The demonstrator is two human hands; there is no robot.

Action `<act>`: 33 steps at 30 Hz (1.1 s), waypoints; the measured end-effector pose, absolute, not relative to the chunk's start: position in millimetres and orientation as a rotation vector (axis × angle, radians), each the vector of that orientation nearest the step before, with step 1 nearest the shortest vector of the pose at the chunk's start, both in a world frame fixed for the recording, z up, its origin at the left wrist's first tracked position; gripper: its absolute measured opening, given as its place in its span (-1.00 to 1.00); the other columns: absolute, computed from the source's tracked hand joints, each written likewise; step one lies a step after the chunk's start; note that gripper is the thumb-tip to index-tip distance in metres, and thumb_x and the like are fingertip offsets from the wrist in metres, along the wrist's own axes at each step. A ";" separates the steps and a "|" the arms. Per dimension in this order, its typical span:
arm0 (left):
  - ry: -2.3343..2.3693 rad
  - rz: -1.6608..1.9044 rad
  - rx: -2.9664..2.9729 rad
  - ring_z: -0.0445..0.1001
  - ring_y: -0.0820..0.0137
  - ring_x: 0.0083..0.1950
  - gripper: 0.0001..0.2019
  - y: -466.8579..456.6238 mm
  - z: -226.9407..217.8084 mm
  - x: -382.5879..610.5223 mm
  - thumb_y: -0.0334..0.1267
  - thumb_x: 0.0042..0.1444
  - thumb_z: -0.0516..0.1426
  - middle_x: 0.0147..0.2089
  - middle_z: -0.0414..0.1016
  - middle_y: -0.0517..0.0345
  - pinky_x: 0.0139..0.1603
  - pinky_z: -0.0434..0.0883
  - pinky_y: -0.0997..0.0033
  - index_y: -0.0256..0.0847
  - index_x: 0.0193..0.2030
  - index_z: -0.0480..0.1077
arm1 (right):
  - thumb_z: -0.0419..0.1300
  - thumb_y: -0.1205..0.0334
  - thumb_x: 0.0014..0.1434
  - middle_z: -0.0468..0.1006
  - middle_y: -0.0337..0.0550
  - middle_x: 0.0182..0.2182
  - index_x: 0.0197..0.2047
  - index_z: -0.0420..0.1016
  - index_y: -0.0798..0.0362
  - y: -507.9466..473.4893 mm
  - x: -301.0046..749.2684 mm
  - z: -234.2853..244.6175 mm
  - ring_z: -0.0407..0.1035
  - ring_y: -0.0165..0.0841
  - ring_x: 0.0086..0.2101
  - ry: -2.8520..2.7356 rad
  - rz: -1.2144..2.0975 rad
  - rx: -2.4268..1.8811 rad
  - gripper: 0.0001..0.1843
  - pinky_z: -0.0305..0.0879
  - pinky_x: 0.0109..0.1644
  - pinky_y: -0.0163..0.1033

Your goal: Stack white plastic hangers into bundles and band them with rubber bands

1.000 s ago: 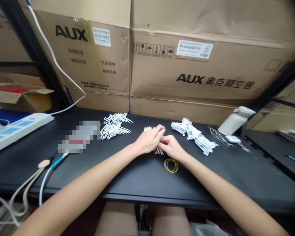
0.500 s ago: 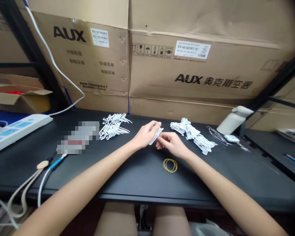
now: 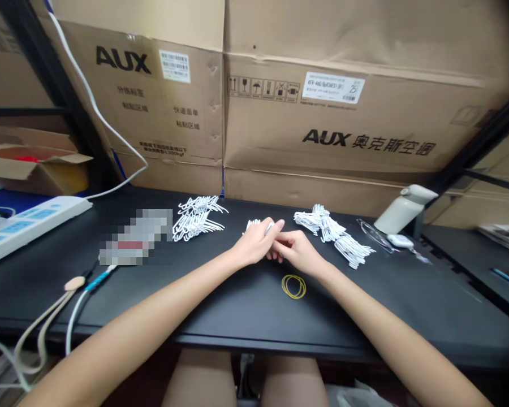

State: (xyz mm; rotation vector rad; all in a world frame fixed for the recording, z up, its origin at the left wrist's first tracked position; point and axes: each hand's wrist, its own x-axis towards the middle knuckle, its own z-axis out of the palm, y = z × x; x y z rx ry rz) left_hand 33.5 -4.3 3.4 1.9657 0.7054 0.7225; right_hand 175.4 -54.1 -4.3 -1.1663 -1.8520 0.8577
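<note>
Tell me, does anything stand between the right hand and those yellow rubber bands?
Nothing visible does: the yellow rubber bands lie on the black table, nearer the person than the right hand, with only tabletop showing between.

The left forearm [image 3: 152, 310] and the right forearm [image 3: 385, 325] are bare as far as they show, each smooth and slender, broader near the frame's edge and tapering forward. The left hand [image 3: 251, 244] and right hand [image 3: 300, 252] are ungloved, with slim fingers [image 3: 275, 256]. Lower down, the left thigh [image 3: 198, 381] and right thigh [image 3: 294, 381] appear as smooth, rounded, uncovered columns, cropped at the bottom.
</note>
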 end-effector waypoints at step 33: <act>0.855 0.918 1.685 0.27 0.50 -0.77 -0.50 37.8 5.1 18.9 0.18 0.20 -0.18 -0.71 0.34 0.22 -0.72 0.16 0.56 -0.21 -0.45 0.20 | 0.27 0.00 -0.02 0.42 -0.23 -0.63 -0.38 0.49 0.11 -29.7 256.2 5.6 0.29 -0.40 -0.60 -1.447 0.567 -1.356 -0.69 0.27 -0.48 -0.24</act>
